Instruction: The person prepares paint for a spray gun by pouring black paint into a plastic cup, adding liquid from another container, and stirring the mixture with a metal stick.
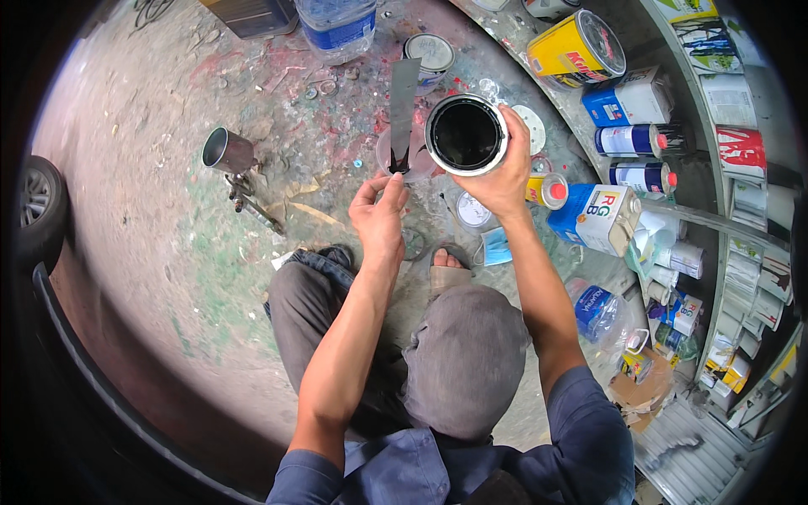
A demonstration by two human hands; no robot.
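My right hand [505, 168] grips an open round paint can [466, 135] by its side, thumb near the rim. Dark, glossy black paint shows inside it. My left hand [380, 215] is closed in a pinch at the near end of a flat grey strip [404, 97], like a stirring blade. Black paint marks that end, by the fingertips. Behind the strip sits a translucent plastic cup [389, 150] on the floor, partly covered by it. The strip is just left of the can, apart from it.
A spray gun with a metal cup [229, 151] stands on the left. Beyond are a lidded can [429, 55] and a water jug [337, 29]. On the right are a yellow bucket [576, 50], a blue-white tin [593, 217], bottles and shelves. A wheel [38, 202] is far left.
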